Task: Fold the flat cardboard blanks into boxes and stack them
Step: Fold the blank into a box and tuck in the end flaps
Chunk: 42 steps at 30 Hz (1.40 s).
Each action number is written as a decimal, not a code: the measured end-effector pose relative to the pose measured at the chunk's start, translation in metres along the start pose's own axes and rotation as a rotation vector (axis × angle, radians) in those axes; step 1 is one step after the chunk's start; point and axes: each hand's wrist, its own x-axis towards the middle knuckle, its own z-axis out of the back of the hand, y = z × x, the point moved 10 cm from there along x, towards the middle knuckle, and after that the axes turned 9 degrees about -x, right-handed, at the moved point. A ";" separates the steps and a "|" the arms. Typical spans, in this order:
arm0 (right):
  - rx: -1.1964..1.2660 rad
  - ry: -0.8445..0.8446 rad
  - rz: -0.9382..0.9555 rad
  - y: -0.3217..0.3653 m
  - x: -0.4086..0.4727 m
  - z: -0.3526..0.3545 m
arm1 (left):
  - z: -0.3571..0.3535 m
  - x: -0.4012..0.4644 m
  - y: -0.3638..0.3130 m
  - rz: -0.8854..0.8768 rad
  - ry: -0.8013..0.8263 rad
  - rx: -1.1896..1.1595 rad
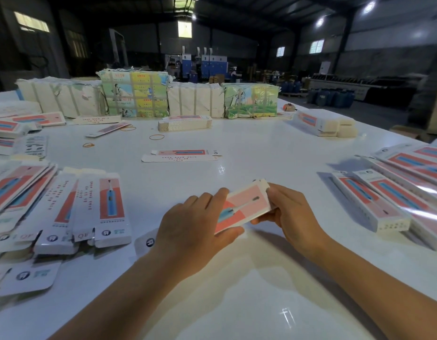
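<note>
a person's two bare hands hold one pink toothbrush carton (244, 207) just above the white table (237, 155), near its front middle. the left hand (197, 224) grips the near end, fingers over the top and thumb beneath; the right hand (288, 212) pinches the far end by its flaps. both forearms reach forward from the bottom edge. the step looks like squaring the carton and tucking an end flap; it would go best with the left hand steadying while the right presses along the crease. flat blanks (65, 209) lie left, finished boxes (384, 200) right.
</note>
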 end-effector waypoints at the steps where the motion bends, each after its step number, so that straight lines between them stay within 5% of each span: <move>1: -0.029 -0.004 0.017 0.002 0.000 0.000 | 0.000 0.001 -0.001 -0.008 -0.003 0.014; 14: -0.518 0.058 0.287 0.030 -0.016 -0.019 | 0.005 0.002 -0.011 -0.070 -0.091 0.096; 21: -0.480 0.206 0.171 0.013 -0.009 -0.022 | 0.013 0.006 -0.001 -0.117 -0.088 0.103; 25: -0.787 0.347 0.442 0.033 -0.021 -0.037 | 0.007 0.002 0.002 -0.194 -0.037 0.169; 29: -1.059 0.311 0.600 0.033 -0.022 -0.041 | -0.004 -0.001 -0.002 -0.252 -0.040 0.190; 34: -1.237 -0.047 0.329 0.044 0.019 0.038 | -0.004 -0.001 -0.010 -0.247 -0.155 0.098; 39: -1.322 -0.628 0.222 0.106 0.046 0.208 | -0.029 -0.002 -0.015 -0.304 -0.074 -0.115; 42: -1.507 -0.857 -0.068 0.102 0.023 0.319 | -0.032 0.002 -0.014 -0.313 -0.058 -0.156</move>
